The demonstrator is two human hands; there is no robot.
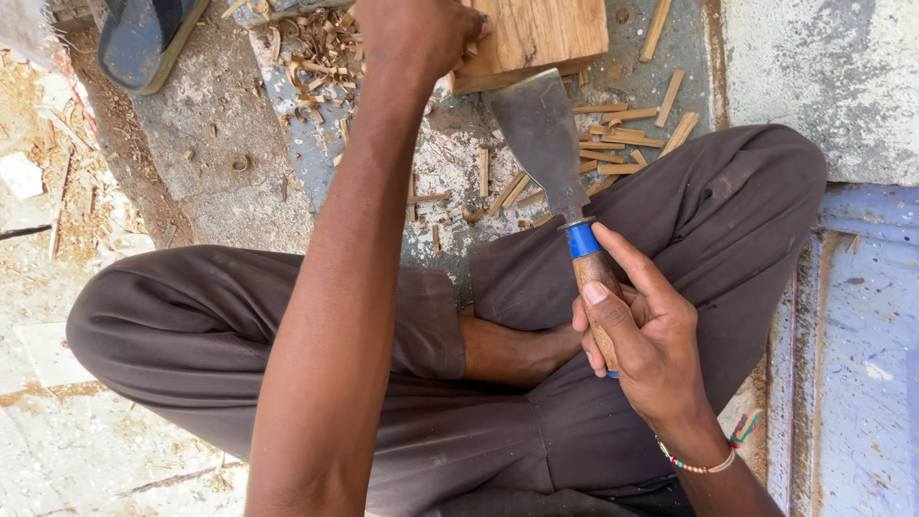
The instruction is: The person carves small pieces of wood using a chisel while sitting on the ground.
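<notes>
My right hand (643,330) grips the wooden handle of a broad-bladed chopper (542,129) with a blue band at the neck. Its grey blade points away from me, over the ground in front of my crossed legs. My left hand (414,36) reaches far forward and rests on a thick block of light wood (541,33) at the top of the view. Its fingers are bent over the block's near left edge; what they hold there is hidden. Blade and block are apart.
I sit cross-legged in dark brown trousers (201,325) on rough concrete. Several split wood strips (617,144) and curled shavings (321,62) lie around the block. A dark sandal (144,38) lies top left. A grey and blue painted wall (852,316) runs along the right.
</notes>
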